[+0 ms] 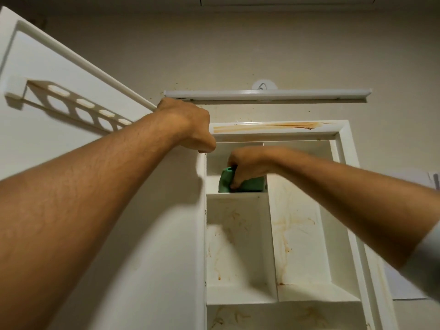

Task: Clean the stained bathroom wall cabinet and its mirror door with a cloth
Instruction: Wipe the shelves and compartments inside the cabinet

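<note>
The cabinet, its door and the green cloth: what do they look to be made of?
Cabinet and its door: probably moulded white plastic, smooth and slightly glossy; thin shelves, rounded edges, brown stains sitting on the surface. Painted board is possible. Cloth: soft matt fabric, perhaps microfibre; it bunches into folds in the right hand.

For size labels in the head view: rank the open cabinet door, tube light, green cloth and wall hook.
1. open cabinet door, nearer the camera, so inflated
2. tube light
3. green cloth, partly hidden
4. wall hook

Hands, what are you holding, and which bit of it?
The right hand grips the bunched green cloth around its middle; the left hand seems to hold the open door by its top corner.
</note>
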Action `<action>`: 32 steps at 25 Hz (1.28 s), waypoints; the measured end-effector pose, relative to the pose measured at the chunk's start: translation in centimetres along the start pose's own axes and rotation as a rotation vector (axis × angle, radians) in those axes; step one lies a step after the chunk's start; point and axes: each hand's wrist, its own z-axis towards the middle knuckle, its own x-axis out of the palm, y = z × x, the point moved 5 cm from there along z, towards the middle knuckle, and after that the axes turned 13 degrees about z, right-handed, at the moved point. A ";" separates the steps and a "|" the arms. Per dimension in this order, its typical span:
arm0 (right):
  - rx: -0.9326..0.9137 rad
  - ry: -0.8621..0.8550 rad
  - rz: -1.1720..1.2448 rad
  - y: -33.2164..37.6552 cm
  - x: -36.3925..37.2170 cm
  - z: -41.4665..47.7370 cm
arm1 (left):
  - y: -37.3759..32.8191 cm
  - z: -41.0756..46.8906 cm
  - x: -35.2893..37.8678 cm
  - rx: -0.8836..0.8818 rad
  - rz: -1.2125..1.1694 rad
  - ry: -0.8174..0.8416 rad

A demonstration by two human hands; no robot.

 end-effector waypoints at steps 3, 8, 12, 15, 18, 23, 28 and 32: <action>-0.051 -0.227 0.018 0.8 3.4 2.1 | -0.2 -0.2 -0.1 0.001 0.026 0.002; -0.176 -0.077 0.092 2.0 2.8 1.6 | -0.3 -0.6 -0.5 0.017 0.028 0.024; -0.127 0.007 0.311 1.1 2.6 2.0 | -0.3 -0.1 0.0 0.015 0.036 0.012; -0.121 -0.187 0.258 1.7 4.2 4.0 | -0.2 0.0 0.1 0.013 0.024 0.010; -0.121 -0.154 0.213 2.1 4.6 3.9 | -0.2 -0.5 -0.3 0.016 0.028 0.026; -0.045 0.115 0.307 0.8 1.5 1.5 | -0.2 -0.4 -0.3 0.020 0.003 0.034; -0.110 -0.164 0.143 2.5 4.8 3.9 | -0.1 -0.1 -0.1 -0.010 -0.006 0.020; -0.177 -0.116 -0.082 3.3 3.7 2.1 | -0.1 -0.5 -0.6 -0.007 -0.003 0.043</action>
